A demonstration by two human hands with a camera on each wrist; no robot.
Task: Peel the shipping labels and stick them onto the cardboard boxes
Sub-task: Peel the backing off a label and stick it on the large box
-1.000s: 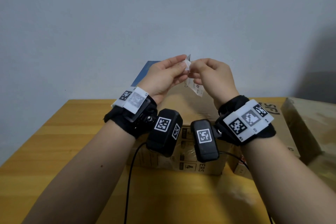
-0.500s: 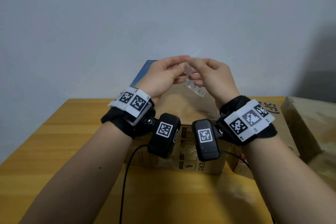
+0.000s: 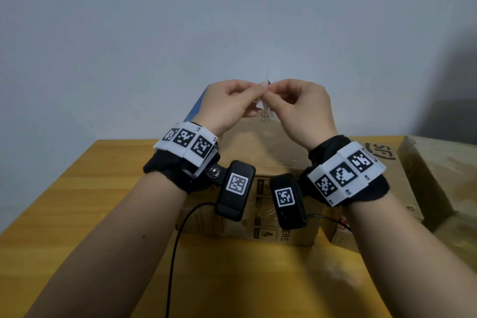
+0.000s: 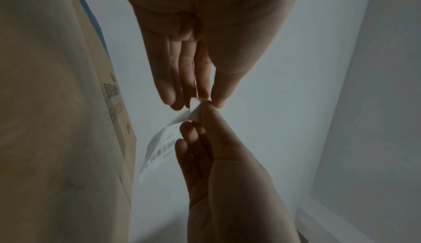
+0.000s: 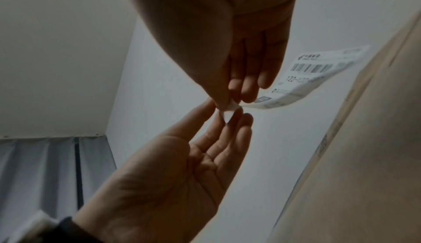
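Both hands are raised above a brown cardboard box (image 3: 258,152) on the table. Between them hangs a white shipping label (image 5: 307,77) with a barcode; in the left wrist view the label (image 4: 159,147) curls down beside the box (image 4: 56,102). My right hand (image 3: 271,90) pinches the label near one corner with thumb and forefinger. My left hand (image 3: 259,88) pinches the small lifted corner flap (image 5: 227,115), fingertip to fingertip with the right. From the head camera the hands hide most of the label (image 3: 262,106).
A wooden table (image 3: 77,188) carries the box. More cardboard boxes (image 3: 438,162) stand at the right, one with a printed logo (image 3: 382,155). A blue flat thing (image 3: 198,106) leans behind the box. A black cable (image 3: 180,240) runs toward me. A plain wall is behind.
The fingertips have drawn closer together at the label's corner and both wrists have turned. The label's hanging part, earlier plain below the right fingers, is now mostly hidden from the head camera.
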